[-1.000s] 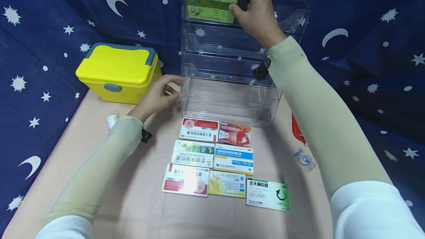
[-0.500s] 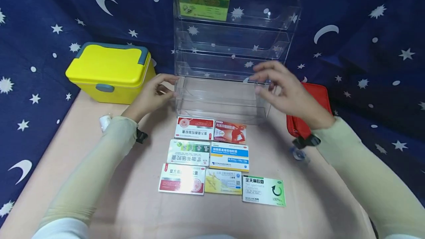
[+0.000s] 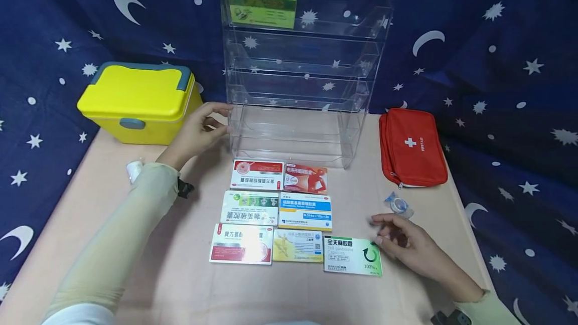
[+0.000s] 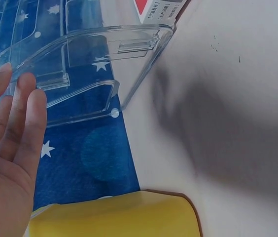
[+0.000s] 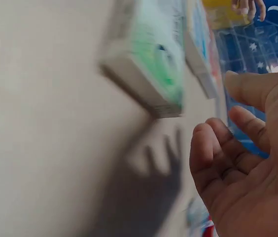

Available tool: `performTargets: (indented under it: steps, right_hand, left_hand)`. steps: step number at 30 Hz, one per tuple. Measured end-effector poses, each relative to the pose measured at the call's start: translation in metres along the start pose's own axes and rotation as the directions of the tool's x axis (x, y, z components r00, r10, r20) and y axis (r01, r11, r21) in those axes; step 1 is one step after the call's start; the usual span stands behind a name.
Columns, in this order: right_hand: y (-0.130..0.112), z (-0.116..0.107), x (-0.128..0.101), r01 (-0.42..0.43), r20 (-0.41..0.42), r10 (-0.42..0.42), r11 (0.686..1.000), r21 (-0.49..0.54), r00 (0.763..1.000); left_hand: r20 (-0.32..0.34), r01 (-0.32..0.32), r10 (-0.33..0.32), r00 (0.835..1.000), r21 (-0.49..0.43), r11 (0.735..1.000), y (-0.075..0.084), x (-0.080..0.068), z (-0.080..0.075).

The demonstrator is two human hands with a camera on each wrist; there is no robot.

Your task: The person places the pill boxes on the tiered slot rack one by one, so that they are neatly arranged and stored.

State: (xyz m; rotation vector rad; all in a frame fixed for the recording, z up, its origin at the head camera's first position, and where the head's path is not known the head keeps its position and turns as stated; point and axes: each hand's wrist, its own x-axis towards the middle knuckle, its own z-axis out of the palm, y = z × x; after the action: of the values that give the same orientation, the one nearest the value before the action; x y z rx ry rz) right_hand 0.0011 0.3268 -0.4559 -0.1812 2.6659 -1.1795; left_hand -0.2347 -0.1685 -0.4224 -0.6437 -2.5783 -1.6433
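The white-and-green medicine box (image 3: pixel 352 256) is lying flat on the table (image 3: pixel 189 290) at the right end of the front row, the right hand (image 3: pixel 408 247) hovering just beside it with loosely curled, empty fingers, while the left hand (image 3: pixel 196 132) is resting open-fingered against the clear acrylic rack (image 3: pixel 298 134).

White-and-green box (image 3: pixel 352 256) lies flat at the near right end of the box rows. Clear rack (image 3: pixel 303 74) stands upright behind them.

beige table (image 3: pixel 189 285) — dark blue cloth (image 3: pixel 519 39) with stars and moons behind.
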Motion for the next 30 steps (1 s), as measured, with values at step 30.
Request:
performTargets:
  steps: [30]
  right_hand:
    - [0.027,0.017,-0.018,-0.018,-0.209,0.025,0.999,0.035,0.978]
  left_hand:
    - [-0.003,0.008,-0.008,1.000,0.016,1.000,0.003,0.000,0.001]
